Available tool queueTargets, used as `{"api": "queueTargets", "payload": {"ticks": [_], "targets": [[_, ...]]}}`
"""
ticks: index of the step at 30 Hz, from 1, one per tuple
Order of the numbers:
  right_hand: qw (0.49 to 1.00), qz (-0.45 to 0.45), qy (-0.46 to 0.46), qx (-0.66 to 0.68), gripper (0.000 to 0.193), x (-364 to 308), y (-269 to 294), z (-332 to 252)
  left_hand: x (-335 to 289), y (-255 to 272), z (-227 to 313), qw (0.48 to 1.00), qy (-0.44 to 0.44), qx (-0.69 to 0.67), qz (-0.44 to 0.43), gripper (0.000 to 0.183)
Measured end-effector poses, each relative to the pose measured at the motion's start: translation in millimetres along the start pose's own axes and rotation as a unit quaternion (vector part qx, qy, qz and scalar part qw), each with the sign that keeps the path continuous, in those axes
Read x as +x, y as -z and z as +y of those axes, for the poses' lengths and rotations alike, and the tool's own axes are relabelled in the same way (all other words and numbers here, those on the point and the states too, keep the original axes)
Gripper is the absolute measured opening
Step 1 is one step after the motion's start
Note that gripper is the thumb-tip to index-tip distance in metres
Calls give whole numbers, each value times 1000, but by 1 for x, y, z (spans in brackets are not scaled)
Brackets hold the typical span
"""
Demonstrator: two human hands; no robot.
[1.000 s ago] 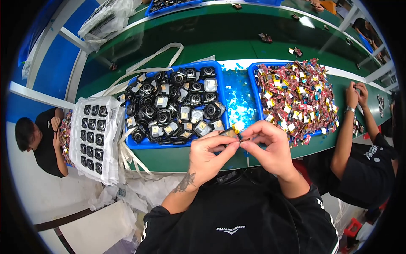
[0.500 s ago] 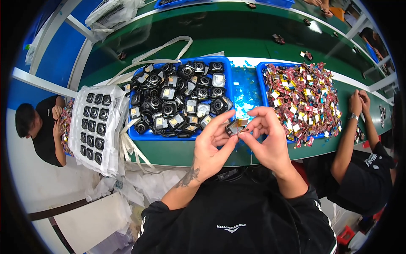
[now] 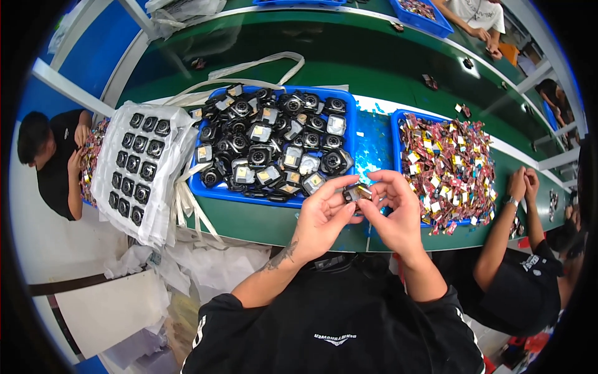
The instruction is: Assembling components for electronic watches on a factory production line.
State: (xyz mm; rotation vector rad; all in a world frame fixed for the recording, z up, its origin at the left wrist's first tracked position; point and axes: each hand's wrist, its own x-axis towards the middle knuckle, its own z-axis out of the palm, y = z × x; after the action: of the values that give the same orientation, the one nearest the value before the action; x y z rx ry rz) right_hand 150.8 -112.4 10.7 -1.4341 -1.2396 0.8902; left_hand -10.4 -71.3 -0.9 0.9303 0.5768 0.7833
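In front of my chest, my left hand (image 3: 322, 223) grips a small black watch case (image 3: 355, 194) between thumb and fingers. From the other side my right hand (image 3: 397, 215) pinches the same part, its thumb at the near edge. A thin pale or gold-coloured piece shows on the right side of the case; my fingers cover the rest. Just beyond my left hand, a blue tray (image 3: 351, 124) is heaped with black watch cases, some showing round sensor backs, others a pale square inside. Beyond my right hand, another blue tray (image 3: 397, 134) overflows with small red, yellow and white electronic parts (image 3: 445, 171).
White sheeting (image 3: 103, 181) with rows of black watch cases lies at the left. White straps (image 3: 249, 65) curl behind the tray. Blue film scraps (image 3: 370, 140) litter the green table (image 3: 280, 227) between trays. People sit at left (image 3: 56, 149), right (image 3: 517, 268) and far right (image 3: 479, 19).
The view has shifted, so the trays and table sit slightly lower in it. My hands still hold the watch case together, which has turned a little between my fingers.
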Motion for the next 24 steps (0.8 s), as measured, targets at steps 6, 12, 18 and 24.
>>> {"api": "queueTargets", "payload": {"ticks": [6, 12, 18, 24], "targets": [[987, -4, 18, -157, 43, 144, 21, -10, -53, -11, 101, 830, -430, 312, 172, 22], [955, 67, -134, -256, 50, 304, 45, 91, -89, -55, 184, 725, -593, 350, -25, 27], [846, 46, -77, -525, 38, 282, 43, 56, -117, -31, 212, 742, -538, 386, -100, 31], [821, -286, 89, -487, 30, 184, -16, -38, -59, 53, 127, 697, -570, 380, 214, 26]]}}
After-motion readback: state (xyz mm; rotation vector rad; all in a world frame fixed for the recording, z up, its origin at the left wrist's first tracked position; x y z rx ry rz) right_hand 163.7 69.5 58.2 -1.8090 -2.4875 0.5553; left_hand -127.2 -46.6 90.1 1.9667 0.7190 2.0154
